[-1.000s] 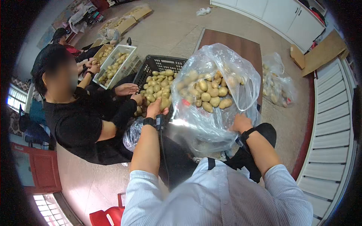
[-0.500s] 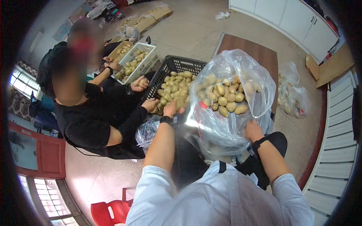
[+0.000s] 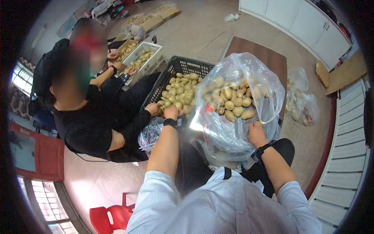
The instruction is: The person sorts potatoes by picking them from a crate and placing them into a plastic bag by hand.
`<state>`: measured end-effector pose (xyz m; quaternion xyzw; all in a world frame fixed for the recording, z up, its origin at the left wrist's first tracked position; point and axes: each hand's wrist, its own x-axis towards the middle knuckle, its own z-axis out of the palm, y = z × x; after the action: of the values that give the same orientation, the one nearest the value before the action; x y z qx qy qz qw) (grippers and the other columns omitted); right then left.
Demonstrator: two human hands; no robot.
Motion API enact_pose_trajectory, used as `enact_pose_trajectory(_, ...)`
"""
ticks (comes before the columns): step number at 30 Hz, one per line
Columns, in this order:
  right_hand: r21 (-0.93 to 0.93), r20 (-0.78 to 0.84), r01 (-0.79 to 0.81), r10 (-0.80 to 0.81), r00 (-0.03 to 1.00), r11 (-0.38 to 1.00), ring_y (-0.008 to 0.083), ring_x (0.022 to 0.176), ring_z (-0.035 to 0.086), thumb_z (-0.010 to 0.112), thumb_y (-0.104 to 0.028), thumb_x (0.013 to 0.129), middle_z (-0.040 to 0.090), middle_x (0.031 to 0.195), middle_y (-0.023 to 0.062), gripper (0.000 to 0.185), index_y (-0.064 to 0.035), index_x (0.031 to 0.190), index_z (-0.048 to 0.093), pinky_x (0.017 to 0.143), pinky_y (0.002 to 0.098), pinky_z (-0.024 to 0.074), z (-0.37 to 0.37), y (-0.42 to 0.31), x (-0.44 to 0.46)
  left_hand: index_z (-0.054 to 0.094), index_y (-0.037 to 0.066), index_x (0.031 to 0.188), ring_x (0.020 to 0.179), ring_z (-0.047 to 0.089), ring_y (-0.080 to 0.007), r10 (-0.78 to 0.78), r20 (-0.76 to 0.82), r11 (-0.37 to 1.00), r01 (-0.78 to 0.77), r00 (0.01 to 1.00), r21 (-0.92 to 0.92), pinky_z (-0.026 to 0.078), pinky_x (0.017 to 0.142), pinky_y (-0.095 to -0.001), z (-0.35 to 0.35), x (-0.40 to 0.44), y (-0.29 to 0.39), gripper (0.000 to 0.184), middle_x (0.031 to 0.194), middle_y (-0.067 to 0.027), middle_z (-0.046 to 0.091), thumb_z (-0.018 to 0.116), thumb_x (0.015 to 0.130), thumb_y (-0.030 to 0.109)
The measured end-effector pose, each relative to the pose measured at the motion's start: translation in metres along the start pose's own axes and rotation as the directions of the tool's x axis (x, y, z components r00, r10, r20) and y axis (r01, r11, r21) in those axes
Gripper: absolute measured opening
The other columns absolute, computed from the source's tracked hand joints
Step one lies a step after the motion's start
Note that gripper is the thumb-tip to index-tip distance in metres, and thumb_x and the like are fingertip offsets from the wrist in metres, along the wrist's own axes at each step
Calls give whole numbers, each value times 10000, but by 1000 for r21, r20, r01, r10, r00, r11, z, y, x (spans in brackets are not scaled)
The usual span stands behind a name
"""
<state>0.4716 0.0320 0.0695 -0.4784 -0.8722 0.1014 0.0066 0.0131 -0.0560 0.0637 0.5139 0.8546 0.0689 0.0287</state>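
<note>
My left hand [image 3: 171, 112] reaches over the near edge of the black crate [image 3: 186, 64], against the heap of potatoes [image 3: 180, 91]. Its fingertips are partly hidden, and whether they close round a potato I cannot make out. Level with the front of the large clear plastic bag [image 3: 224, 142], my right hand [image 3: 256, 135] pinches a fold of the plastic. Several potatoes [image 3: 230, 105] show through the bag's open mouth. Just left of my left hand, a co-worker's hand [image 3: 153, 109] touches the potatoes in the same crate.
A brown table [image 3: 269, 62] stands under the bag. To the left sit co-workers with a white crate [image 3: 156, 52] of potatoes. Filled plastic bags [image 3: 302, 103] lie on the floor at right. A red chair [image 3: 113, 216] is behind on the left, and a crumpled clear bag [image 3: 151, 134] lies near my left forearm.
My left hand has shifted slightly left along the potatoes. My right hand has moved a little left with the bag's edge. The co-worker's other hand has left the crate's side.
</note>
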Motion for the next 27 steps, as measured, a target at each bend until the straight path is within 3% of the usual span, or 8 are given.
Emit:
enact_pose_trajectory(5, 75, 96, 58, -65, 993, 995, 443, 968, 546, 539, -43, 770, 517, 1086, 271, 219, 10, 982, 562, 857, 498, 464, 0, -8, -3, 675, 48, 681, 678, 654, -298, 65, -59, 995, -60, 996, 79, 505, 602, -411, -22, -6, 35, 384, 706, -130, 659, 723, 719, 427)
enact_pose_trajectory(8, 238, 4, 59, -62, 998, 969, 433, 987, 536, 606, -49, 685, 557, 1027, 274, 302, 2, 981, 573, 894, 457, 443, 4, -9, -3, 673, 23, 815, 659, 648, -276, 27, 39, 999, -28, 999, 20, 521, 571, -383, -25, -6, 47, 301, 747, -142, 664, 676, 794, 323)
enact_pose_trajectory(9, 245, 10, 79, -84, 996, 966, 433, 987, 536, 606, -49, 685, 557, 1027, 274, 302, 2, 981, 573, 894, 457, 443, 6, -7, 3, 639, 28, 883, 663, 652, -278, -208, 56, 831, 207, 976, -517, 521, 547, -379, -27, -8, 60, 249, 755, -150, 657, 630, 824, 269)
enact_pose_trajectory(10, 353, 54, 24, -47, 997, 935, 423, 991, 537, 625, -63, 673, 569, 1010, 264, 323, -1, 987, 576, 894, 449, 442, 5, -6, 8, 604, 32, 951, 667, 655, -280, -383, 182, 356, 327, 906, -876, 520, 524, -375, -31, -10, 74, 209, 764, -159, 649, 584, 853, 215)
enact_pose_trajectory(11, 452, 102, -41, -5, 995, 891, 412, 995, 539, 645, -76, 661, 581, 994, 254, 345, -4, 993, 580, 894, 440, 440, 5, -6, 10, 569, 37, 1020, 671, 658, -281, -436, 373, -247, 290, 819, -925, 519, 501, -371, -38, -11, 80, 188, 772, -167, 642, 538, 883, 162)
enact_pose_trajectory(12, 457, 37, -7, -11, 999, 889, 382, 1006, 549, 671, -108, 648, 589, 1035, 238, 390, -11, 1015, 583, 884, 416, 438, 4, -5, 13, 476, 35, 1141, 692, 664, -291, -333, 447, -123, 431, 830, -894, 562, 510, -369, -49, -10, 78, 264, 850, -178, 611, 496, 896, 134)
enact_pose_trajectory(22, 770, 406, -406, 112, 907, 493, 164, 687, 599, 595, -50, 773, 614, 940, 115, 412, -36, 1181, 546, 608, 276, 480, -71, -86, 31, 557, -29, 1006, 679, 654, -237, 67, 470, 32, 469, 880, -883, 568, 542, -358, -73, -26, 135, 239, 889, -129, 605, 561, 872, 168)
enact_pose_trajectory(27, 896, 445, -445, -37, 895, 1, 151, 639, 608, 538, -103, 895, 606, 1002, 114, 412, -2, 1281, 435, 527, 248, 493, -81, -107, 35, 559, 1, 989, 664, 653, -209, 190, 510, 129, 494, 839, -860, 536, 508, -315, -72, -36, 157, 251, 912, -109, 610, 583, 870, 221)
